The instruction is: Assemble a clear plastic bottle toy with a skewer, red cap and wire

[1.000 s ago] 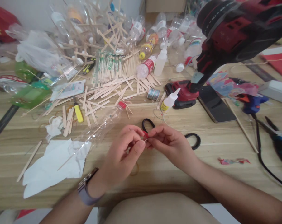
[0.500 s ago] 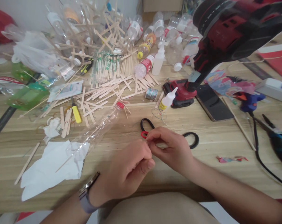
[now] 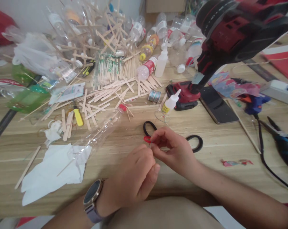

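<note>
My left hand (image 3: 136,175) is curled closed just above the front of the table, its thumb pressed along the folded fingers. Thumb and index finger of my right hand (image 3: 173,149) are pinched together right beside it. A thin, pale strand-like bit (image 3: 150,145) shows between the two hands; what it belongs to is hidden by the fingers. Close to the right fingertips is a small red loop (image 3: 147,139). Scissors with black handles (image 3: 196,143) lie under my right hand, which covers their middle. A clear plastic bottle with a red cap (image 3: 103,125) lies to the left.
A red-black power drill (image 3: 220,41) stands at the right, near a phone (image 3: 219,105) and pliers (image 3: 283,146). A glue bottle (image 3: 171,102) and thread spool (image 3: 154,96) stand ahead. Wooden sticks (image 3: 110,90) and bottles fill the back. White paper (image 3: 50,171) lies left.
My left hand has rolled, bringing its knuckles and the watch face upward. The right fingers have shifted slightly, and the pale strand between the hands now shows more.
</note>
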Available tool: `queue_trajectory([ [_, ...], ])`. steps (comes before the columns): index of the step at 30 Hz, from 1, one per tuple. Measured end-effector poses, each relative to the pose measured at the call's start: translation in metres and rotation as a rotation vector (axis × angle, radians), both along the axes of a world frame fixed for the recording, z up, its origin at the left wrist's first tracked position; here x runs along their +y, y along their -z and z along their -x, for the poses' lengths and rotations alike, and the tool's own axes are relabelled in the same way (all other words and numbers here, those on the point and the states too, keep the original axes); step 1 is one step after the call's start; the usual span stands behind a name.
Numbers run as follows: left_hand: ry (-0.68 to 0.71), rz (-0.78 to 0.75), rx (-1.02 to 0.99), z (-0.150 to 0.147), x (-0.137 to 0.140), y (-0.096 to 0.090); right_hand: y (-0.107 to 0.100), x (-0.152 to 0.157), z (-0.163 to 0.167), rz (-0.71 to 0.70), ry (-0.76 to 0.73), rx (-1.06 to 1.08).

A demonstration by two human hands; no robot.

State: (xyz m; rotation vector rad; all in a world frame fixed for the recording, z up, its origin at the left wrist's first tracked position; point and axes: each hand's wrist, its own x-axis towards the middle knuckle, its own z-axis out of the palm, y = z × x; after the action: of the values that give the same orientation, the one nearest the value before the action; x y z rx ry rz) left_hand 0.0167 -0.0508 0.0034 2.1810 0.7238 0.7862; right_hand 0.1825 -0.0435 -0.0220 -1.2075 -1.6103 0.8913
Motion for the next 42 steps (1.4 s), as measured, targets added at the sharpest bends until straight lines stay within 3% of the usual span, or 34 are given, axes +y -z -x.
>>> queue_trajectory([
  [9, -0.003, -0.008, -0.011, 0.001, -0.001, -0.001, 0.0, 0.001, -0.003, -0.254, -0.075, -0.149],
  [34, -0.069, -0.156, 0.041, -0.002, -0.008, 0.0, 0.0, 0.003, -0.003, -0.177, -0.188, -0.117],
  [42, -0.055, -0.168, 0.11, -0.002, -0.003, -0.002, 0.0, 0.01, -0.011, -0.349, -0.083, -0.243],
])
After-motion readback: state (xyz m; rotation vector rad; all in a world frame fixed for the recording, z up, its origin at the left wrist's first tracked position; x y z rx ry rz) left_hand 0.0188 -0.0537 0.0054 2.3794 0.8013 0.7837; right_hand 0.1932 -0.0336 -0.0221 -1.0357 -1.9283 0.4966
